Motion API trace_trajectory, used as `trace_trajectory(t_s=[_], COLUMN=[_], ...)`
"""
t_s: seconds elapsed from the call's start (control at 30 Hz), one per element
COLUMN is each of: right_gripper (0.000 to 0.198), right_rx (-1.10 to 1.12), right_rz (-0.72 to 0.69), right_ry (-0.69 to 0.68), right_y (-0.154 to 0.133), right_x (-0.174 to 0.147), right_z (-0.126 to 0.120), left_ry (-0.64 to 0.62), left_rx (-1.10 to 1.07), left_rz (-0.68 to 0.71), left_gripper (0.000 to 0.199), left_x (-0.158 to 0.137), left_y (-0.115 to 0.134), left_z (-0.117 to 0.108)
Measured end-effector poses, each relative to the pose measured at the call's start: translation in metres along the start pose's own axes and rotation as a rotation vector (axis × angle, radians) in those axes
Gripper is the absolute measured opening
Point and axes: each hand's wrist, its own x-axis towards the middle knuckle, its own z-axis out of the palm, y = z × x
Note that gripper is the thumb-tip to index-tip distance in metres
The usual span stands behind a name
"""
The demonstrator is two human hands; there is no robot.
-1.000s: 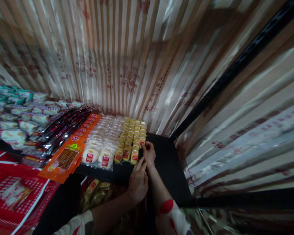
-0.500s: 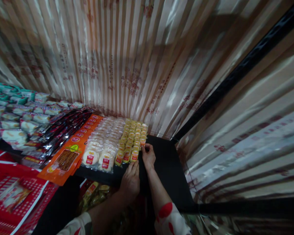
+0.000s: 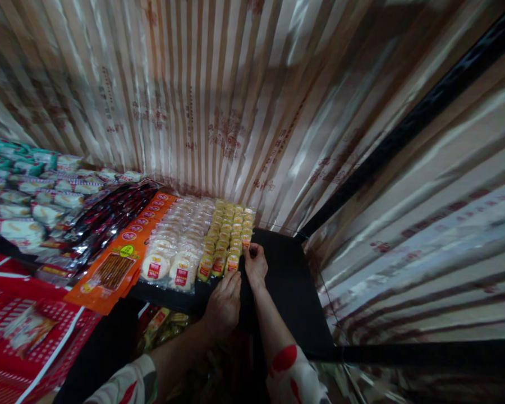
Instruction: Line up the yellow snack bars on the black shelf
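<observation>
Small yellow snack packets [image 3: 219, 262] stand in tight rows on a black shelf [image 3: 286, 292], with red labels showing at the front. My left hand [image 3: 224, 306] is at the front of the rightmost row, its fingers together and closed against the lower edge of the front packet [image 3: 232, 264]. At that row's right side, my right hand [image 3: 256, 268] pinches with thumb and forefinger at a yellow packet partway back. The fingertips partly cover what they grip. Left of these rows are clear-wrapped round white crackers [image 3: 182, 270], also with red labels.
An orange bag of brown sticks [image 3: 111, 269] lies beside the crackers, then dark shiny packets [image 3: 109, 210] and white packets [image 3: 21, 231]. A red basket [image 3: 67, 348] is at lower left. More yellow packets [image 3: 168, 322] sit below the shelf. Striped sheeting [image 3: 219, 112] hangs behind; a black post [image 3: 387, 146] slants at right.
My left hand has shifted slightly up against the front packet. The right hand stays almost where it was, at the row's side. The view has moved a little.
</observation>
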Motion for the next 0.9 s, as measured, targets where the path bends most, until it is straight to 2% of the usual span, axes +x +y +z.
trace_trajectory(t_s=[0.17, 0.3, 0.53, 0.7, 0.8, 0.9], right_gripper=[0.031, 0.033, 0.042, 0.035, 0.034, 0.035], right_rx=[-0.032, -0.029, 0.107, 0.203, 0.283, 0.298], right_rz=[-0.003, -0.011, -0.001, -0.087, -0.147, -0.175], right_ry=[-0.015, -0.001, 0.087, 0.190, 0.163, 0.058], right_y=[0.002, 0.001, 0.000, -0.004, -0.009, -0.015], right_x=[0.000, -0.001, -0.005, -0.008, -0.014, -0.026], right_z=[0.002, 0.001, 0.000, -0.004, -0.009, -0.011], left_ry=[-0.051, -0.043, -0.040, -0.031, 0.004, 0.046], left_rx=[0.047, 0.053, 0.052, 0.078, 0.103, 0.130], left_rz=[-0.017, -0.029, -0.039, -0.032, -0.026, -0.004], left_gripper=[0.048, 0.048, 0.049, 0.049, 0.049, 0.048], left_x=[0.004, 0.003, 0.001, 0.001, 0.001, 0.000], left_y=[-0.001, 0.001, -0.001, -0.001, -0.002, -0.003], left_z=[-0.005, -0.006, -0.003, -0.001, 0.002, 0.006])
